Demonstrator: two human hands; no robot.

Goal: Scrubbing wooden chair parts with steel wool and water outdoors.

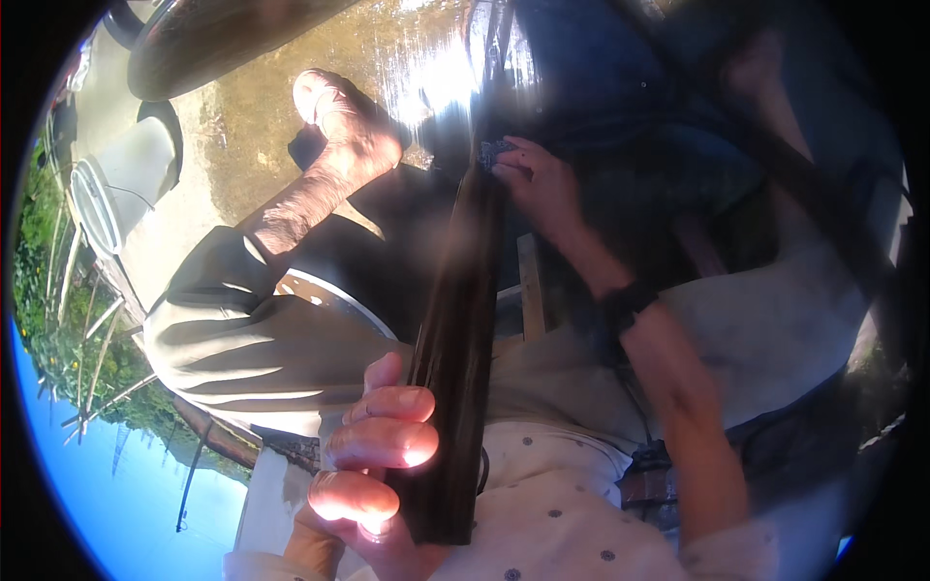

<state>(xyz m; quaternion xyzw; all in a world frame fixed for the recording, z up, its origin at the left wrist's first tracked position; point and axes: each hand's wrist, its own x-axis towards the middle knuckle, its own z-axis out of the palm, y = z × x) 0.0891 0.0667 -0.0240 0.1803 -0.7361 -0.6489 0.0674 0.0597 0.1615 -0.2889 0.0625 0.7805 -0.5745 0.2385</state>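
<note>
A long dark brown bar, glossy on its faces, runs from near my body up and away between my legs. My left hand is closed around its near end, with bright sun on the fingers. Farther up, my right hand pinches a small bluish-grey scouring pad against the bar's side. A dark band circles the right wrist. The bar's far end fades into glare and shadow, so its shape there cannot be made out.
My bare left foot rests on wet, sunlit ground. A whitish bucket lies tipped at the left. Beyond it is a dark rounded object. A dark pole slants across the right. Sticks and greenery line the left edge.
</note>
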